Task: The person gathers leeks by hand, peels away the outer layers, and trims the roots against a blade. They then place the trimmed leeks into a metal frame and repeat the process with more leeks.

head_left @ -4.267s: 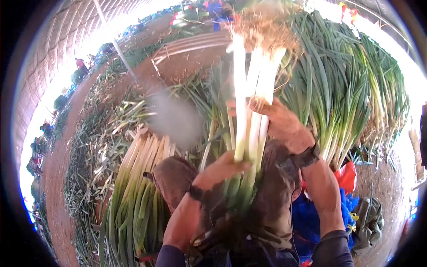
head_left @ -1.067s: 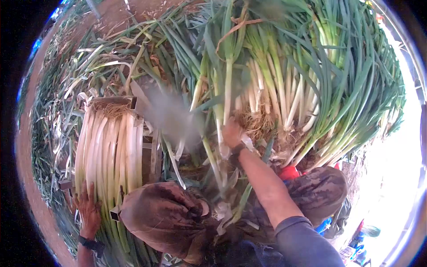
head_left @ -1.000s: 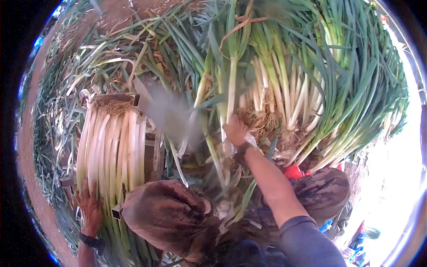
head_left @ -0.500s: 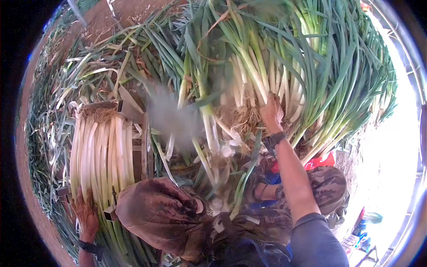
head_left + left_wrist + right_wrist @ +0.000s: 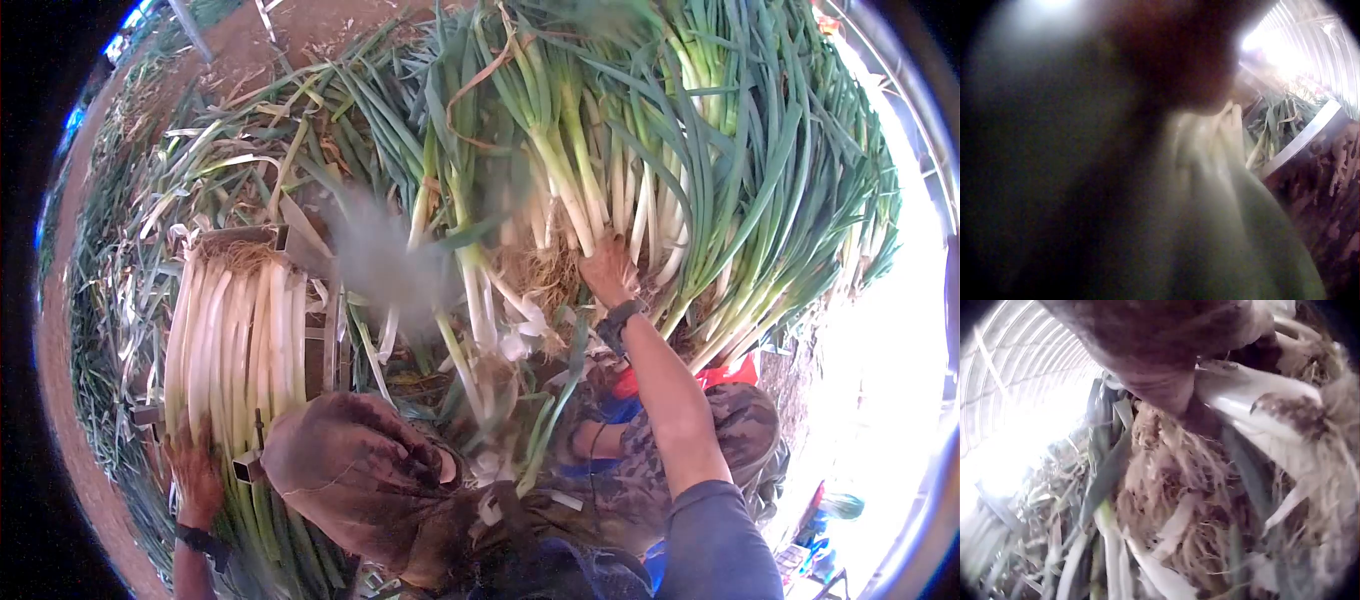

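Observation:
A bundle of leeks (image 5: 235,340) lies in a metal frame at the left, roots toward the frame's far bar. On its green-white part rests my left hand (image 5: 195,478), fingers spread and fairly straight. In the left wrist view, stalks (image 5: 1210,162) run blurred beneath the dark hand (image 5: 1179,56). My right hand (image 5: 608,272) grips the white lower ends of leeks (image 5: 565,185) in the large pile. The right wrist view shows the fingers of that hand (image 5: 1179,356) curled round a white stalk (image 5: 1254,400), with hanging roots (image 5: 1166,481) close by.
Leeks with long green leaves (image 5: 780,150) are heaped at the right. Cut leaves and scraps (image 5: 130,260) cover the ground at the left. The metal frame's square tube (image 5: 248,465) stands beside my bent knee (image 5: 350,470). Something red (image 5: 735,372) lies beyond the other knee.
Compared with one second ago, my right hand has moved right to other stalks, and some leeks lean with it. My left hand has stayed on the bundle. Earlier, both hands held leeks up.

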A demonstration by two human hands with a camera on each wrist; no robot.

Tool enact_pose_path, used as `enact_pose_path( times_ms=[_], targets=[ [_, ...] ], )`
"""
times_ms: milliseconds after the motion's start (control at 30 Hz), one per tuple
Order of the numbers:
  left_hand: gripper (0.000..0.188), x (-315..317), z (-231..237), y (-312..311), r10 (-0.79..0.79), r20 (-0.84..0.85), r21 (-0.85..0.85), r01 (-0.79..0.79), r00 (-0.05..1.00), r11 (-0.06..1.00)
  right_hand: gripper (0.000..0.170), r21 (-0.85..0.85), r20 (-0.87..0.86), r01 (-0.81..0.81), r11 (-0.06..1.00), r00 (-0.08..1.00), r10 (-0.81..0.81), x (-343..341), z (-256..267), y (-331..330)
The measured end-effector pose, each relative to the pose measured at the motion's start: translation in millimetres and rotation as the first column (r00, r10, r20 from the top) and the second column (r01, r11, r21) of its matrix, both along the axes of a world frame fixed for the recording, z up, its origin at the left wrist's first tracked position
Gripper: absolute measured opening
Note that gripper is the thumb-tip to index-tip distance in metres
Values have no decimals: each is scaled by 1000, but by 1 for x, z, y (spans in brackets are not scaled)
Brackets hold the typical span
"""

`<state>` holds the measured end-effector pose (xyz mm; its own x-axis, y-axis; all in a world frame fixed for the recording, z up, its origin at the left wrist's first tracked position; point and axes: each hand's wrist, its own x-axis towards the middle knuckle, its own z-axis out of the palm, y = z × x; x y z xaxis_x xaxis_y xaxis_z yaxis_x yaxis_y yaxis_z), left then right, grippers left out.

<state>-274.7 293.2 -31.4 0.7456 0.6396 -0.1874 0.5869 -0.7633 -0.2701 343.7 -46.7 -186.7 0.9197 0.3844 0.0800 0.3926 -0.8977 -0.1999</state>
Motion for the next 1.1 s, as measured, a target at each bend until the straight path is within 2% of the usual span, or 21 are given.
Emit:
enact_pose_path(
  times_ms=[67,100,133,167,267,333,367,400,467,500,600,633,667,733,767,800,933,967,1000,1067,1100],
  targets=[
    [61,7,7,-4,36,-17,-27,-37,999,999,57,30,16,59,998,998,-59,12,-15,-6],
    [60,11,10,-5,70,-33,-55,-72,997,996,58,146,-321,-51,988,942,96,26,-10,-15],
    [60,9,9,-3,73,-28,-51,-74,997,996,60,290,-594,-116,950,757,274,38,-6,-17],
    [59,4,5,0,22,-12,-14,-22,1000,1000,55,311,-619,22,950,763,185,49,-13,-14],
    [58,7,10,-2,38,-13,-39,-39,999,998,54,362,-610,-82,928,732,303,5,134,-14],
    [58,13,15,-3,101,-24,-93,-103,995,990,66,436,-596,-205,877,664,451,5,164,-21],
    [58,13,15,-3,99,-28,-97,-101,995,990,80,418,-750,21,908,572,332,11,177,-13],
    [59,14,18,-3,97,-28,-99,-99,995,990,80,427,-747,20,904,571,341,-3,196,-11],
    [65,16,24,0,116,-28,-136,-118,993,984,85,209,-795,-85,974,565,220,-36,238,-10],
    [69,13,22,2,119,-17,-167,-120,993,979,78,178,-732,-76,981,656,183,-30,200,-19],
    [83,10,39,3,88,35,-206,-78,996,975,82,388,-775,-278,879,419,474,-25,155,-43],
    [85,11,49,3,122,120,-311,-80,985,947,68,378,-793,-193,905,437,424,-35,156,-49],
    [86,12,61,1,165,197,-412,-71,966,908,68,390,-793,-191,901,428,434,-47,172,-52],
    [86,10,91,-5,172,193,-376,-90,966,922,51,499,-559,-492,713,446,699,-71,208,-55],
    [84,8,108,-7,158,212,-359,-74,964,930,41,411,-414,-577,706,572,708,-91,232,-57],
    [82,4,120,-10,145,233,-343,-58,962,938,38,565,-429,-520,641,479,766,-93,249,-60],
    [79,0,179,-40,287,316,-374,-159,904,914,38,700,-298,-479,529,477,827,-100,289,-65],
    [73,-2,189,-48,217,388,-374,-62,896,925,31,345,208,-896,279,363,908,-109,298,-72],
    [73,1,199,-62,218,395,-369,-63,893,927,31,340,216,-900,274,358,908,-96,273,-71],
    [69,20,216,-102,135,364,-335,-6,922,942,33,341,334,-939,-46,76,940,-61,202,-68],
    [65,33,221,-124,21,344,-302,90,939,949,41,359,121,-933,0,47,992,-85,234,-89]
  ],
)
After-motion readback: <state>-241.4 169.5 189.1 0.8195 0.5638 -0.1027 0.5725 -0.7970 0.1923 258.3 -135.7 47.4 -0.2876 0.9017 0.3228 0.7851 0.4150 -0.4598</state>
